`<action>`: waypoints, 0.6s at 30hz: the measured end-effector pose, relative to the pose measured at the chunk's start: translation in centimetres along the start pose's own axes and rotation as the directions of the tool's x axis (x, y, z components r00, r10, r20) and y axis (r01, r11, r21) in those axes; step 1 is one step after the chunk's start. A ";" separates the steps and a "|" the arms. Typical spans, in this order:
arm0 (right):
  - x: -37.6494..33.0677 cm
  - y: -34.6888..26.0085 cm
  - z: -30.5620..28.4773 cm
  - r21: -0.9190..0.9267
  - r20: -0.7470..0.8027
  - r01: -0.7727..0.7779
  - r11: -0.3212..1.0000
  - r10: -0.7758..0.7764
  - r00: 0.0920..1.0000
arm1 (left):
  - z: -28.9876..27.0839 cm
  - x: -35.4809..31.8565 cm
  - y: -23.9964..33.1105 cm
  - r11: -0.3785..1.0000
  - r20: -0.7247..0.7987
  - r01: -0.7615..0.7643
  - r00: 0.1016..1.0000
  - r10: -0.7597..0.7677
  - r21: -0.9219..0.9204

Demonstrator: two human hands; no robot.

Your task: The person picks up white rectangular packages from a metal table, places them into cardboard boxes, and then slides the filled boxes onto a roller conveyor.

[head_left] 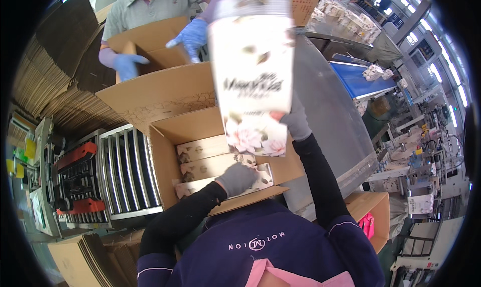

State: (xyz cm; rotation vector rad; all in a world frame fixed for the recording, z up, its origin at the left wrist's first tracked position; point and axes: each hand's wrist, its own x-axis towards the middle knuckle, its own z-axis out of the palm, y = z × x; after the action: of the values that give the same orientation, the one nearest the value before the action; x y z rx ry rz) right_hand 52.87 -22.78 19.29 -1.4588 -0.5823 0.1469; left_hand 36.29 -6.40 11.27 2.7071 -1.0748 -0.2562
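Right hand (296,120), in a grey glove, was clamped on the lower edge of a tall white flower-printed pack (253,66), holding it up in the air above an open cardboard carton (165,151). Motion blurred the pack. Left hand (235,178), also grey-gloved, lay palm down with fingers together, pressing on the packs already in the carton (208,159) without gripping them. Three such packs showed side by side, filling much of the carton's visible space, so the filling looked well along, with the raised pack not yet inside and the flaps not yet closed. Beyond the carton stood a second open box (150,41), where another person's hands in blue gloves (193,34) rested on its flaps. Left of the carton sat a metal roller rack (128,171); to the right ran a grey steel tabletop (330,111), and further off a blue conveyor belt (358,81) carried more packs. Stacks of flattened cardboard (55,81) filled the upper left.
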 end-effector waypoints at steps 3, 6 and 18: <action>-1.1 0.1 2.9 -0.618 0.276 0.334 0.711 -0.202 0.940 | -1.6 0.3 2.1 0.924 -0.357 -0.361 0.853 0.380 0.122; -2.7 4.1 4.2 -0.572 0.610 0.459 0.680 -0.022 0.792 | -6.1 0.3 2.8 0.848 -0.640 -0.356 0.557 0.530 0.392; -10.2 13.0 -9.3 -0.876 0.018 0.001 0.483 0.030 0.999 | 4.7 -3.1 -8.0 0.638 -0.189 0.763 0.645 -0.741 0.104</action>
State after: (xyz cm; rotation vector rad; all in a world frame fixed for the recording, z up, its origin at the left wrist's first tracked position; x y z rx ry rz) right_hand 51.63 -33.82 3.92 -2.4924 -0.7129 -0.1628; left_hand 38.14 0.80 4.86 3.1261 0.1657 -0.1024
